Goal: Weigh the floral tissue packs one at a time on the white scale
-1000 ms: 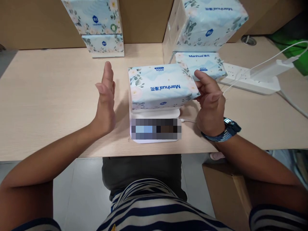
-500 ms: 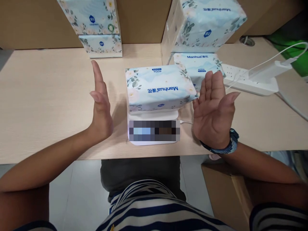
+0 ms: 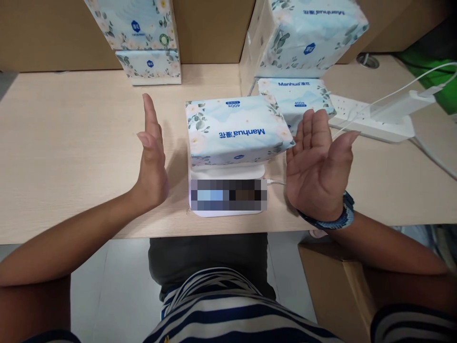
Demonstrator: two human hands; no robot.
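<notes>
A light-blue floral tissue pack point(image 3: 235, 131) lies on a small white scale point(image 3: 228, 193) near the desk's front edge. My left hand point(image 3: 152, 157) stands upright and open to the left of the pack, fingers together and stretched, a gap between it and the pack. My right hand point(image 3: 316, 164) is open on the right side, palm turned up and toward the pack, fingers stretched, its fingertips close to the pack's right end. Neither hand holds anything. A blue watch sits on my right wrist.
More tissue packs: a stack point(image 3: 144, 40) at the back left, a large bundle point(image 3: 307, 35) at the back right, one flat pack point(image 3: 298, 95) behind the scale. A white power strip point(image 3: 374, 124) with cables lies right. A cardboard box point(image 3: 339, 286) stands below the desk's edge.
My right hand let go of the pack's right end and opened, palm up. The pack now rests alone on the scale. My left hand stayed upright, shifting slightly left.
</notes>
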